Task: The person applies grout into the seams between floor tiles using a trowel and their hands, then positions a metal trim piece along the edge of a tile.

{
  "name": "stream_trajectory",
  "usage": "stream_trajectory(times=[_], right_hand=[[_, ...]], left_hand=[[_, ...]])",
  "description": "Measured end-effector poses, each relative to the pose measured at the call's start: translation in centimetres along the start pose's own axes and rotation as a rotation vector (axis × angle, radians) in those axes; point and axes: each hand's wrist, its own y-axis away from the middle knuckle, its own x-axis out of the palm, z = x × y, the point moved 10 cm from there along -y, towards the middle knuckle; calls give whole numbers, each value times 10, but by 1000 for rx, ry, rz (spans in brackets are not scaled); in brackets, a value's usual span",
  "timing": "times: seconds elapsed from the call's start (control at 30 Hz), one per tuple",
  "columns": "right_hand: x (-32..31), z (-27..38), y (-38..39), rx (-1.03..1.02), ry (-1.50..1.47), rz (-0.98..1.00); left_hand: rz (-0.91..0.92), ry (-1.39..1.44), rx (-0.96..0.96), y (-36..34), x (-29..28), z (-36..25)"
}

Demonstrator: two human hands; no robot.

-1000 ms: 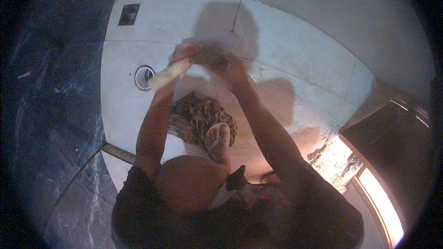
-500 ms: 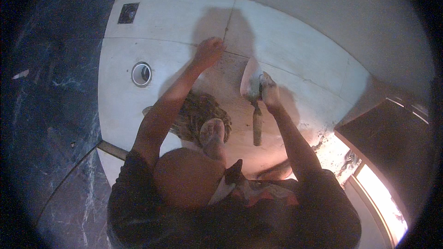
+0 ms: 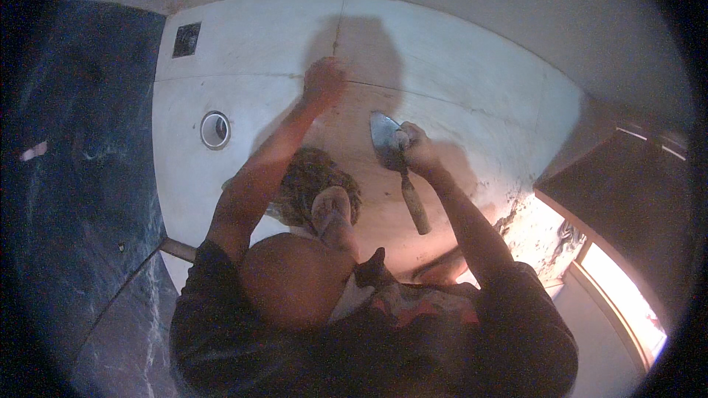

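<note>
The head view showed the right hand (image 3: 419, 149) closed around a trowel (image 3: 398, 166), blade on the white floor tiles (image 3: 243, 59). The left hand (image 3: 323, 81) was fisted on a tile joint (image 3: 339, 26). The tiles looked laid; jointing seemingly remained.

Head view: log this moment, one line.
left hand on floor tile seam | right hand grips trowel

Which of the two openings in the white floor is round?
The round drain, nearer the left hand; the other opening, toward the far corner, is a dark square.
</note>
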Motion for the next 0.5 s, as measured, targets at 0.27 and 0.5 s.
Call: stream_trajectory(times=[0.27, 0.5], right_hand=[[-10, -5, 0, -163, 283, -300], [-18, 6, 18, -169, 281, -367]], left_hand=[[-153, 529, -216, -3, -4, 45], [22, 307, -110, -21, 20, 38]])
